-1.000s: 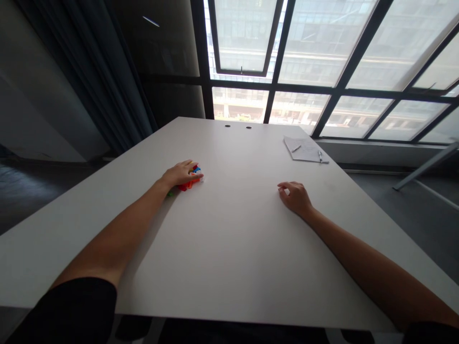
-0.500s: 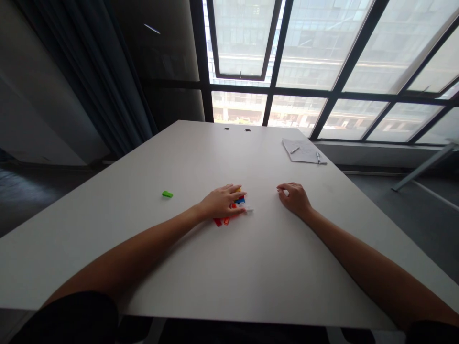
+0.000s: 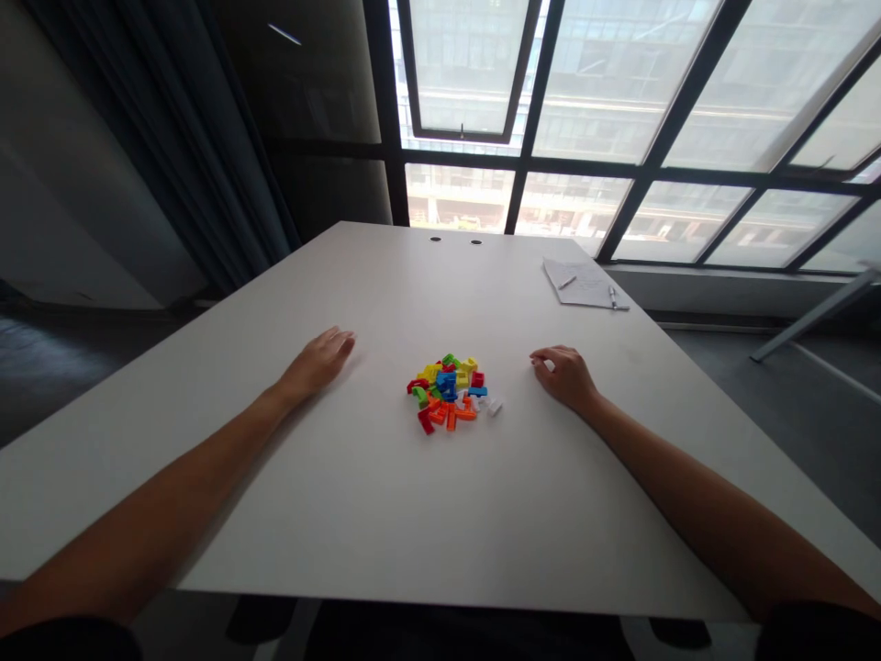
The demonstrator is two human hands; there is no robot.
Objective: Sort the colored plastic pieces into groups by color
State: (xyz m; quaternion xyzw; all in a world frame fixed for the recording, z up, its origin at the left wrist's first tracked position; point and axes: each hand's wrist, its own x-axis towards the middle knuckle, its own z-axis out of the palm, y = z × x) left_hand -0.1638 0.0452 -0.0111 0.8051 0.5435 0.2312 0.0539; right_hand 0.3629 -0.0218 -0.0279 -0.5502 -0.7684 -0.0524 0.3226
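**Coloured pieces heaped just below frame centre, both hands off them**

Left hand (image 3: 318, 365) left of frame centre: relaxed, fingers slightly bent, no object visible in grasp. Right hand (image 3: 563, 376) right of frame centre: loosely curled, gap visible between thumb and forefinger, no piece visible in it. Nearest to the right edge of the heap, not touching.

Pile of coloured pieces (image 3: 448, 386) between both hands, on the white table (image 3: 385, 514). Probably light, slick plastic.

For clean handling: come in low from the side, fingertips close to the tabletop, light touch, no pressing down. Best to start at the loose rim: orange pieces (image 3: 451, 420) and red piece (image 3: 426, 421) at the lower edge. Go easy on the overlapping blue, yellow and green in the middle; likely to scatter if tugged. Careful with the white piece (image 3: 496, 407) at the right edge: poor contrast against the table, easy to miss.

Around: paper (image 3: 588, 286) with a pen (image 3: 567, 283) on it, upper right of centre, well apart from the heap, so no obstruction. Windows (image 3: 474, 64) across the top, strong backlight. Curtain (image 3: 227, 165) upper left, away from the hands.

Main hindrance: the overlap within the heap.
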